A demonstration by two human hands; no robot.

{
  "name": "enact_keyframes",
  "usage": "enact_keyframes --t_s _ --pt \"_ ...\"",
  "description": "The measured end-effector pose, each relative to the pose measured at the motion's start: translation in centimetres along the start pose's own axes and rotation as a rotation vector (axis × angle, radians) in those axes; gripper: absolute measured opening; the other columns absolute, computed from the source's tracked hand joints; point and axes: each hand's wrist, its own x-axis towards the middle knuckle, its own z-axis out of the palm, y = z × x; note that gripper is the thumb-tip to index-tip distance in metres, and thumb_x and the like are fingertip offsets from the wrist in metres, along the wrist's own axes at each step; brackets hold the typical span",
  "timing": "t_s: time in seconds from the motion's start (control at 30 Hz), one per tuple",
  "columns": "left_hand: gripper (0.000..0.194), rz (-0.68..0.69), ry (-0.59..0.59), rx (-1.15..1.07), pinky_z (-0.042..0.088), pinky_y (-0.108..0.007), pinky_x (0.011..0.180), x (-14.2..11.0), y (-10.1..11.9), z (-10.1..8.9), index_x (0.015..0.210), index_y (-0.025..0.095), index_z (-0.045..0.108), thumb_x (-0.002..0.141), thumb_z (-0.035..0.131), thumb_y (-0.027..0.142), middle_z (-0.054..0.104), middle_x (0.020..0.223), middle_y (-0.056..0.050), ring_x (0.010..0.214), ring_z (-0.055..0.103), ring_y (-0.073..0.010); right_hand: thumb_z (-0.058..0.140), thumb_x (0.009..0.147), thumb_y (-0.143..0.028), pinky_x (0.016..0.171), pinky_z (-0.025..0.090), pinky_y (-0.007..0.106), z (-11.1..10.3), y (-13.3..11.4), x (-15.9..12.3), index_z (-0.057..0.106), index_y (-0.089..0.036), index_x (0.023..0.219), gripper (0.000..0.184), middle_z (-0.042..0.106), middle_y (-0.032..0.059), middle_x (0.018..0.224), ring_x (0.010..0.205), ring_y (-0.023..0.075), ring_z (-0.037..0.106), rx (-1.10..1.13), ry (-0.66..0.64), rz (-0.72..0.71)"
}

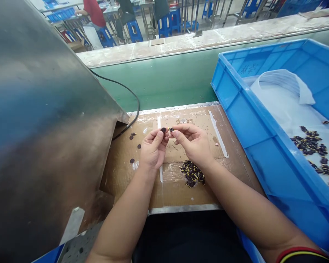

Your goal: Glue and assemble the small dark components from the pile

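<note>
Between the thumb and fingers of my left hand (154, 148) is a small dark round disc (163, 130). My right hand (193, 141) pinches a tiny black-and-yellow piece (171, 129), held close beside the disc. Both hands are raised over the cardboard-covered work surface (170, 195), fingertips nearly meeting. Below my right hand lies a pile of small black-and-yellow pieces (192, 174). Left of my left hand, a few loose dark discs (132, 160) rest on the cardboard. Whether the piece touches the disc I cannot tell.
A large blue crate (252, 109) on the right holds white sheeting (276, 96) and more black-and-yellow pieces (309, 140). A metal housing (49, 109) fills the left, with a black cable (135, 96) beside it. Beyond the ledge (178, 43) are blue stools (134, 31) and people.
</note>
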Motion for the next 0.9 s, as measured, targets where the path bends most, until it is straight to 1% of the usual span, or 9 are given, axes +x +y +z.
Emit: enact_keyframes --t_s 0.07,0.13,0.27,0.33,0.47,0.57,0.67,0.73,0.9 --pt "0.021 0.089 0.005 0.096 0.058 -0.023 0.083 -0.1 -0.4 0.1 0.092 0.021 0.077 0.076 0.087 0.031 0.075 0.094 -0.006 0.084 0.07 -0.012 0.076 0.087 -0.039 0.076 0.065 0.033 0.2 -0.1 -0.2 0.074 -0.024 0.1 0.02 0.077 0.003 0.097 0.09 0.0175 0.074 0.004 0.016 -0.003" --pt "0.022 0.154 0.014 0.192 0.058 -0.026 0.086 -0.2 -0.8 0.1 0.097 0.02 0.077 0.079 0.086 0.03 0.075 0.096 -0.007 0.086 0.071 -0.0135 0.075 0.088 -0.039 0.08 0.066 0.034 0.3 -0.1 -0.4 0.073 -0.024 0.1 0.019 0.077 0.0031 0.098 0.089 0.0173 0.075 -0.006 0.031 -0.003" --pt "0.021 0.183 0.026 0.254 0.058 -0.032 0.092 -0.2 -1.1 0.0 0.098 0.019 0.078 0.081 0.084 0.03 0.075 0.101 -0.009 0.09 0.072 -0.0155 0.075 0.088 -0.036 0.085 0.066 0.033 0.3 0.2 -0.4 0.074 -0.024 0.099 0.016 0.077 0.0021 0.098 0.088 0.0159 0.075 -0.032 0.029 -0.04" --pt "0.02 0.158 0.043 0.227 0.058 -0.032 0.092 -0.1 -0.9 0.1 0.095 0.019 0.078 0.079 0.085 0.03 0.075 0.098 -0.008 0.088 0.071 -0.015 0.075 0.088 -0.035 0.085 0.066 0.033 0.2 0.4 -0.4 0.074 -0.024 0.1 0.016 0.077 0.0018 0.098 0.089 0.0157 0.075 -0.033 0.016 -0.038" --pt "0.023 -0.01 0.074 0.034 0.058 -0.029 0.089 0.1 -0.2 0.2 0.085 0.02 0.077 0.069 0.091 0.029 0.075 0.095 -0.005 0.086 0.069 -0.013 0.074 0.088 -0.037 0.088 0.065 0.037 0.1 0.5 -0.3 0.075 -0.024 0.103 0.019 0.078 0.0026 0.101 0.089 0.0167 0.074 -0.069 0.01 -0.045" --pt "0.021 -0.083 0.087 -0.062 0.057 -0.024 0.089 0.3 0.3 -0.1 0.085 0.022 0.077 0.069 0.09 0.028 0.074 0.098 -0.004 0.085 0.068 -0.0102 0.073 0.09 -0.035 0.091 0.063 0.038 0.1 0.5 -0.4 0.076 -0.025 0.106 0.019 0.078 0.0032 0.105 0.094 0.0181 0.074 -0.147 0.014 -0.107" --pt "0.016 -0.086 0.055 -0.089 0.056 -0.022 0.088 0.4 0.5 -0.4 0.085 0.023 0.077 0.075 0.086 0.029 0.073 0.098 -0.003 0.085 0.066 -0.0087 0.072 0.091 -0.031 0.09 0.063 0.038 0.1 0.5 -0.6 0.077 -0.027 0.106 0.017 0.078 0.0024 0.105 0.096 0.0183 0.074 -0.206 0.009 -0.155" --pt "0.015 -0.081 0.04 -0.096 0.056 -0.022 0.088 0.3 0.6 -0.5 0.085 0.023 0.076 0.075 0.085 0.03 0.073 0.096 -0.002 0.084 0.065 -0.0085 0.071 0.091 -0.029 0.09 0.062 0.038 0.2 0.5 -0.8 0.077 -0.027 0.106 0.016 0.078 0.0016 0.105 0.096 0.0179 0.075 -0.209 -0.009 -0.172" --pt "0.013 -0.045 0.025 -0.031 0.056 -0.027 0.089 -0.1 0.9 -0.1 0.084 0.023 0.075 0.076 0.082 0.032 0.072 0.094 -0.003 0.084 0.064 -0.0114 0.07 0.092 -0.029 0.089 0.063 0.039 0.4 0.3 -0.8 0.078 -0.029 0.107 0.017 0.079 0.0011 0.104 0.095 0.0184 0.075 -0.223 -0.022 -0.162"
